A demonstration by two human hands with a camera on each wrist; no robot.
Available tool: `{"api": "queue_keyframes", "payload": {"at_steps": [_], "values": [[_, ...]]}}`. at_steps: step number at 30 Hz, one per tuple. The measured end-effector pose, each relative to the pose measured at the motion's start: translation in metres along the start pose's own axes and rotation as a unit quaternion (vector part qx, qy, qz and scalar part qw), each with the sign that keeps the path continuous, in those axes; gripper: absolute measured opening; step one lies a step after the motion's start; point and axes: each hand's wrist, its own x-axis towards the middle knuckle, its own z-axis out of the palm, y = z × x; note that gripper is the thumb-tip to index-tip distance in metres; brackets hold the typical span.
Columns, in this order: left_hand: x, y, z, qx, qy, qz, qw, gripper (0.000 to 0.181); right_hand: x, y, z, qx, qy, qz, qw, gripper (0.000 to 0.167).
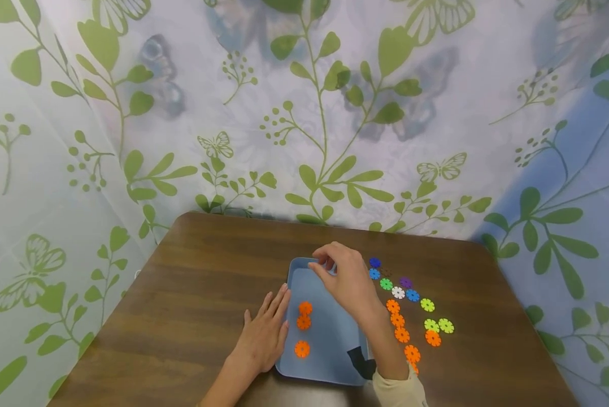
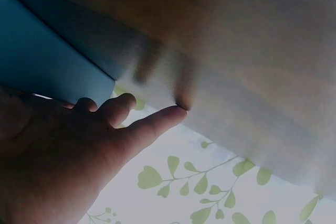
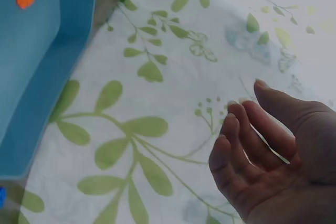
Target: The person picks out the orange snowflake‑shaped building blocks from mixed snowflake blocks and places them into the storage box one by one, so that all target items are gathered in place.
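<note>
We count three orange discs (image 1: 300,323) in one tray (image 1: 330,339), just right of the straight fingers of the left hand (image 1: 264,334), which grip nothing. Fingers of the right hand (image 1: 347,278): loosely curved, empty; three yellow-green discs (image 1: 424,305) lie to their right.

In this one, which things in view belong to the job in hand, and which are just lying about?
Likely part of the job:
blue tray
orange discs inside it
matching orange discs on the table to its right

Probably just lying about:
differently coloured discs, none visible in the tray
leafy backdrop
</note>
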Motion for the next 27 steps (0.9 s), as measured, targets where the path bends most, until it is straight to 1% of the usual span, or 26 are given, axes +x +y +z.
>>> {"api": "queue_keyframes", "payload": {"at_steps": [3, 6, 11, 15, 18, 22, 24, 27], "values": [[0.001, 0.001, -0.001, 0.003, -0.007, -0.008, 0.9999, 0.063, -0.001, -0.002, -0.010, -0.006, 0.031, -0.003, 0.9995, 0.015], [0.001, 0.001, -0.001, 0.003, -0.008, -0.009, 0.9999, 0.062, -0.004, 0.001, -0.020, -0.014, 0.062, -0.005, 0.9980, 0.018], [0.001, 0.001, -0.002, -0.001, 0.000, -0.004, 1.0000, 0.062, -0.012, 0.013, -0.038, -0.036, 0.115, -0.011, 0.9927, 0.021], [0.001, 0.001, -0.001, -0.002, -0.002, -0.004, 1.0000, 0.062, -0.021, 0.027, -0.050, -0.059, 0.153, -0.009, 0.9864, 0.019], [0.001, 0.001, -0.002, -0.006, -0.004, -0.006, 1.0000, 0.062, -0.027, 0.036, -0.057, -0.076, 0.172, 0.004, 0.9821, 0.020], [0.000, 0.002, -0.005, -0.006, -0.006, -0.007, 0.9999, 0.062, -0.037, 0.047, -0.068, -0.094, 0.181, 0.039, 0.9782, 0.019], [0.000, 0.002, -0.003, -0.006, -0.005, -0.005, 1.0000, 0.062, -0.043, 0.053, -0.073, -0.100, 0.186, 0.056, 0.9758, 0.018], [0.000, -0.001, 0.000, -0.008, 0.005, 0.002, 1.0000, 0.062, -0.052, 0.062, -0.080, -0.107, 0.196, 0.075, 0.9720, 0.017]]}}
